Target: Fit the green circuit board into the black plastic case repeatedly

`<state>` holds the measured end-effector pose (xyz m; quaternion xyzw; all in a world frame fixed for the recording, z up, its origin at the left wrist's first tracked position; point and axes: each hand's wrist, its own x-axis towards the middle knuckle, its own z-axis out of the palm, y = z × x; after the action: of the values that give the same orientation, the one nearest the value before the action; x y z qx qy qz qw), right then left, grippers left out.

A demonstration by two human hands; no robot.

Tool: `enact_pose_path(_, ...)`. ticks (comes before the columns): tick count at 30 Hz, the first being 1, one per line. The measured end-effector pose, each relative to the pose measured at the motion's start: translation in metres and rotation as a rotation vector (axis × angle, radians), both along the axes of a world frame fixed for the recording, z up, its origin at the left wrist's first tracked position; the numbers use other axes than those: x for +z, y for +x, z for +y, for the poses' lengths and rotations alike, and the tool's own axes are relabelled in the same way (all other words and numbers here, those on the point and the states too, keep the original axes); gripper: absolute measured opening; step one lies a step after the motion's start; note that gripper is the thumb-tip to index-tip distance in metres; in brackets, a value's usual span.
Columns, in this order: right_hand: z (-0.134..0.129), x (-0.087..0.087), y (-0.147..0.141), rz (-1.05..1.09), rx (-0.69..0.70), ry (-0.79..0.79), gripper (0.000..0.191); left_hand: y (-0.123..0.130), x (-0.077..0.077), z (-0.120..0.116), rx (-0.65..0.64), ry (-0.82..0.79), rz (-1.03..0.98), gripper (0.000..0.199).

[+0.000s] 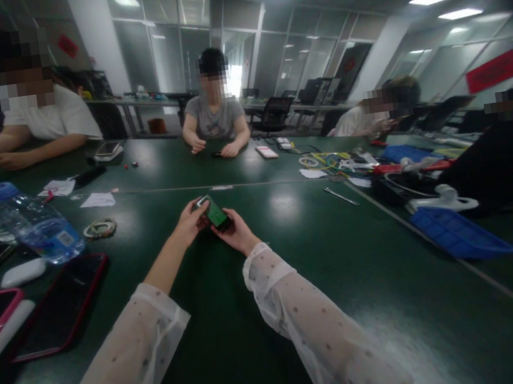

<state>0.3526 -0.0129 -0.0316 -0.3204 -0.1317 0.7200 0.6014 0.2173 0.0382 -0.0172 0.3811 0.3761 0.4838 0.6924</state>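
Note:
Between my two hands, above the middle of the dark green table (269, 291), is a small smartphone (214, 213) with a green picture on its lit screen. My left hand (190, 221) grips its left side, the thumb lying over the upper part of the screen. From the right and below, my right hand (237, 231) wraps its fingers around the lower end. The phone is tilted, and its back is hidden. Sheer dotted sleeves cover both of my forearms.
On the left lie a red-edged phone (66, 305), a white case (24, 273), water bottles (38, 224) and a coiled bracelet (99, 228). To the right are a wrench (341, 196), a blue tray (460, 231) and tangled cables (328, 162). Several people sit around the table.

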Motion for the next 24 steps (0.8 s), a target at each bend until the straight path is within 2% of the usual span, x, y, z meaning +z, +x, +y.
enact_pose_path(10, 0.0011, -0.0015, 0.0007, -0.003, 0.033, 0.024, 0.014, 0.0000, 0.0061, -0.0023, 0.027, -0.088, -0.015, 0.045)
enact_pose_path(24, 0.0016, -0.0030, -0.0010, -0.017, 0.036, 0.013, 0.016, 0.0038, 0.0073, -0.0037, 0.072, -0.091, -0.001, 0.036)
